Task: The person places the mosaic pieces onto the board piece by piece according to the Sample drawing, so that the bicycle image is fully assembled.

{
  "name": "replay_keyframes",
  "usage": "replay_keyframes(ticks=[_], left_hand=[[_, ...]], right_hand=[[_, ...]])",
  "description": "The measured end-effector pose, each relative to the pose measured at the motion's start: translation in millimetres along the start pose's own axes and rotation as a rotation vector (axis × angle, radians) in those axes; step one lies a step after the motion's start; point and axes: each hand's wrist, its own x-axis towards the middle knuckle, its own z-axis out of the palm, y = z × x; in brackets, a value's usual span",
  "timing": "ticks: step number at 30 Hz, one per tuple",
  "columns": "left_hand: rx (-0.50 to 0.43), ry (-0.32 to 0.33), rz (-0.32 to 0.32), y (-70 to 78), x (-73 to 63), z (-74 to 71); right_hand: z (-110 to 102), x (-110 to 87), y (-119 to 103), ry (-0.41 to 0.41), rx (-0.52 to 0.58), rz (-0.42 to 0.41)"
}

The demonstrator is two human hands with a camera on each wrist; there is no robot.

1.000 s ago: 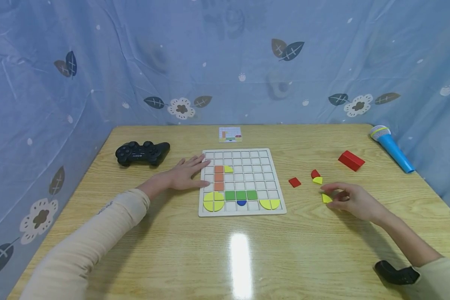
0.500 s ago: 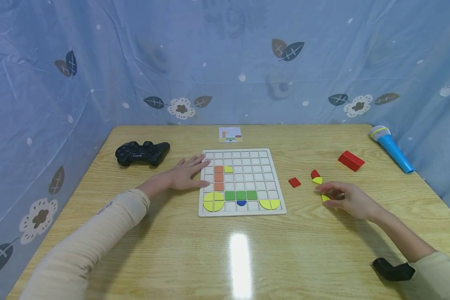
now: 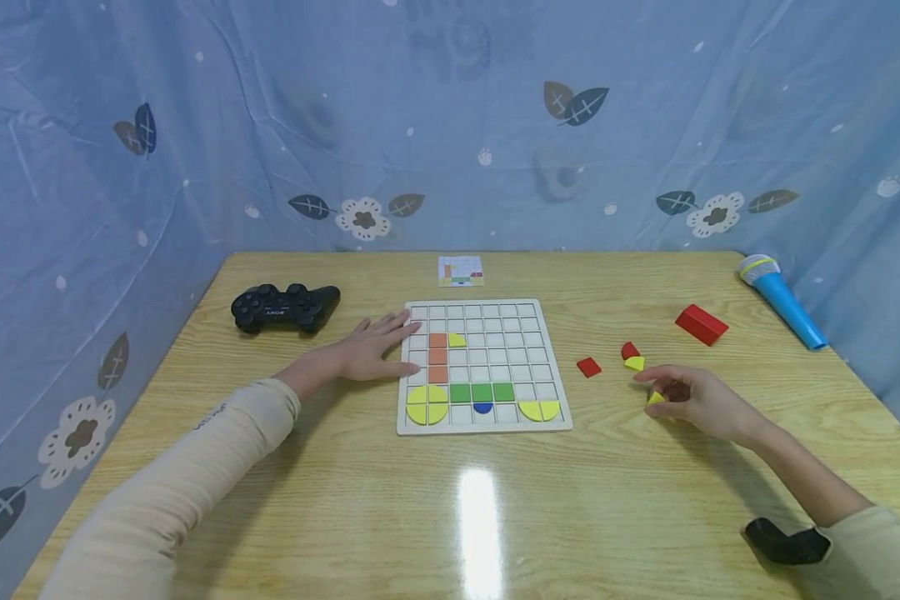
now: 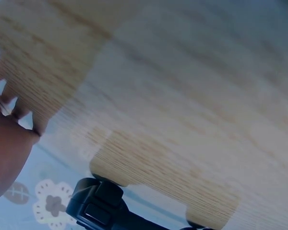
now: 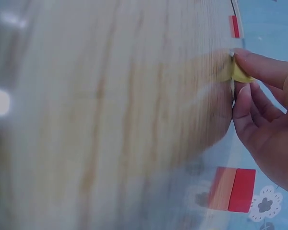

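Note:
My left hand (image 3: 371, 350) lies with fingers spread on the left edge of a white gridded board (image 3: 487, 430). Set into the board are orange square tiles (image 3: 438, 356), green square tiles (image 3: 482, 392), yellow quarter-circle tiles and a blue half-round tile (image 3: 483, 407). To the right of the board, my right hand (image 3: 705, 404) pinches a yellow quarter-circle tile (image 3: 656, 399) between thumb and fingers. In the right wrist view that tile (image 5: 241, 73) stands tilted up at the tabletop. Just beyond the fingertips lie another yellow tile (image 3: 634, 363) and a red rounded tile (image 3: 629, 351).
A red square tile (image 3: 588, 367) lies beside the board. Farther right are a red block (image 3: 701, 324) and a blue toy microphone (image 3: 783, 302). A black game controller (image 3: 285, 307) sits at left, a pattern card (image 3: 461, 271) behind the board, a black curved object (image 3: 783, 542) near the right sleeve.
My right hand has shifted slightly left and closed its fingertips on the yellow quarter-circle tile, which now tilts up from the table. The left hand stays put on the board.

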Motion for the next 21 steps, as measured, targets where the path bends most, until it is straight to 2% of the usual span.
replay_keyframes(ticks=[4,11,16,21], left_hand=[[0.008,0.002,-0.001,1.5,-1.1,-0.5],[0.002,0.003,0.002,1.3,-1.3,-0.3],[-0.001,0.005,0.007,1.9,-1.7,-0.5],[0.011,0.001,0.004,1.3,-0.9,-0.1]], right_hand=[[-1,1.4,-3,0.009,-0.010,0.053],[-1,9.5,-13,0.030,0.087,0.174],[4,17.2,-20,0.016,0.163,0.186],[10,26.9,-27,-0.012,0.140,0.203]])
